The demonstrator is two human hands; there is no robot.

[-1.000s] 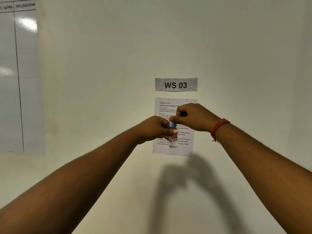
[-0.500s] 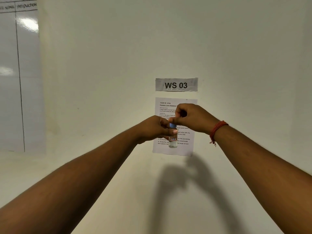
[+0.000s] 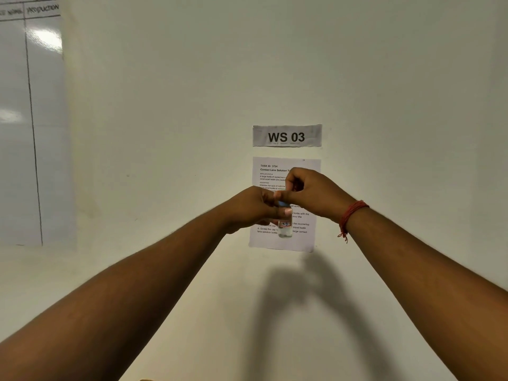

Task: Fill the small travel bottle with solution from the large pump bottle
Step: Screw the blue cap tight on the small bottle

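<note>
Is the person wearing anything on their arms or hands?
Both arms are bare, with no sleeves in view. The left hand has nothing on it. The right hand has a red thread band wound around its wrist, with loose ends hanging down. No rings or watch show.

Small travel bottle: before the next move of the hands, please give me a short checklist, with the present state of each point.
1. Left hand grips the small travel bottle around its body: ok.
2. Right hand pinches the blue cap from above: ok.
3. Bottle upright, not tilted: ok.
4. Cap tight or loose on the neck: cannot tell, fingers cover it.
5. Solution level inside: cannot tell, the bottle is clear and blurred.
6. Large pump bottle within reach: cannot tell, not in view.
</note>
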